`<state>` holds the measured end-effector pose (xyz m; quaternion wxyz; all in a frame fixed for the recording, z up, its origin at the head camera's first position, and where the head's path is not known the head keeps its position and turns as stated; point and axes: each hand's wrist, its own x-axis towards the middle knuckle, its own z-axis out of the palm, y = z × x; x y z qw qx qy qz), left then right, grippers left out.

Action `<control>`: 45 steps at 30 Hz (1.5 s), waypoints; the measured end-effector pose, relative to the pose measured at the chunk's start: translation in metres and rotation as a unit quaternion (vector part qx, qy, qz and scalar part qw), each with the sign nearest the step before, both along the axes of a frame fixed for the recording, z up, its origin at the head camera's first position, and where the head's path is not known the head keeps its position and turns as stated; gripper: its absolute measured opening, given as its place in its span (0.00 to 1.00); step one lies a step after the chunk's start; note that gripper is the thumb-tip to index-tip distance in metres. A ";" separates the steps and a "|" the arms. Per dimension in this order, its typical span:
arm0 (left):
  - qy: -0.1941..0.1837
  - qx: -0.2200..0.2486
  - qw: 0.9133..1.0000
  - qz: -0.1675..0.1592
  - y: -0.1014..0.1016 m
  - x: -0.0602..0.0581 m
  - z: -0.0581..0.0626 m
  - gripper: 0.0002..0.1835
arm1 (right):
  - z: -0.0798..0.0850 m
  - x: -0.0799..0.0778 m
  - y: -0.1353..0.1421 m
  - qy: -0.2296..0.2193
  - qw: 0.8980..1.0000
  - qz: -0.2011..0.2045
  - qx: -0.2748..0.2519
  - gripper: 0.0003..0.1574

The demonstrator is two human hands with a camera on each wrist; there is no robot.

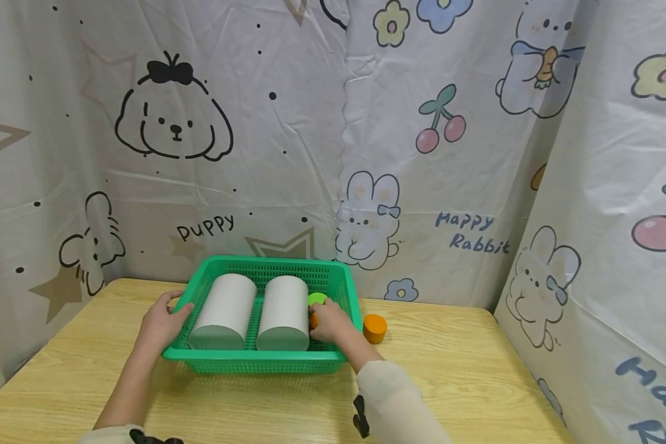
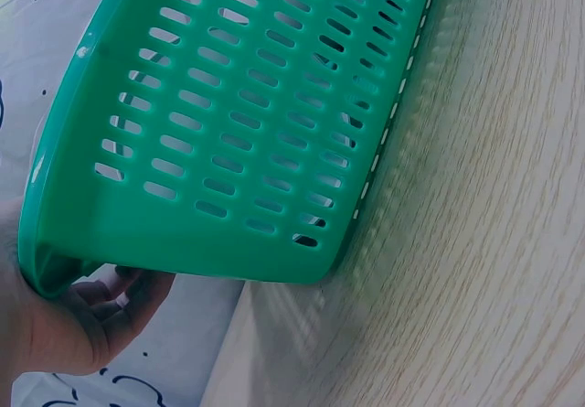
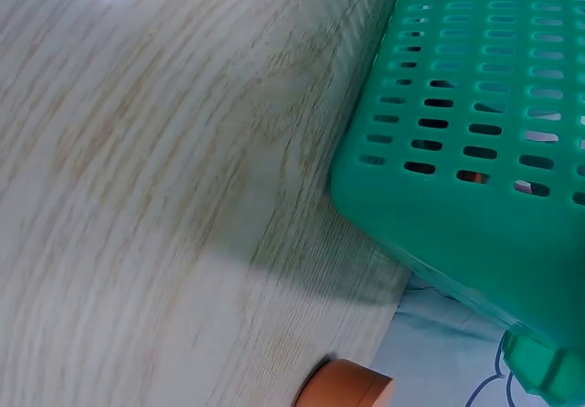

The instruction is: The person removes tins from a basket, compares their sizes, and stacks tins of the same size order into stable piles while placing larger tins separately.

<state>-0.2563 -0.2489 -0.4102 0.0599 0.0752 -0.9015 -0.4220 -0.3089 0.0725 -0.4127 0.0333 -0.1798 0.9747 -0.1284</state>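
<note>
A green plastic basket [image 1: 266, 362] with slotted walls stands on the table. Two large white cylinders [image 1: 230, 308] lie side by side inside it. My left hand [image 1: 163, 322] grips the basket's left rim, thumb on top; in the left wrist view its fingers [image 2: 137, 306] curl beneath the rim. My right hand [image 1: 333, 322] reaches inside at the right end, its curled fingers at a small orange piece [image 1: 313, 320], mostly hidden by the hand. Just behind them is a bright green round piece [image 1: 317, 298]. In the right wrist view the basket wall hides the right hand.
An orange short cylinder [image 1: 374, 328] stands on the wooden table [image 1: 449, 376], just right of the basket. A printed cloth curtain [image 1: 288, 154] hangs behind the table and along both sides.
</note>
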 end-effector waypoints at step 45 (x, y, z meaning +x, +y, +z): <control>0.002 0.000 1.000 0.002 0.001 0.001 0.000 0.32 | 0.006 -0.001 0.003 -0.015 1.000 0.019 0.006 0.27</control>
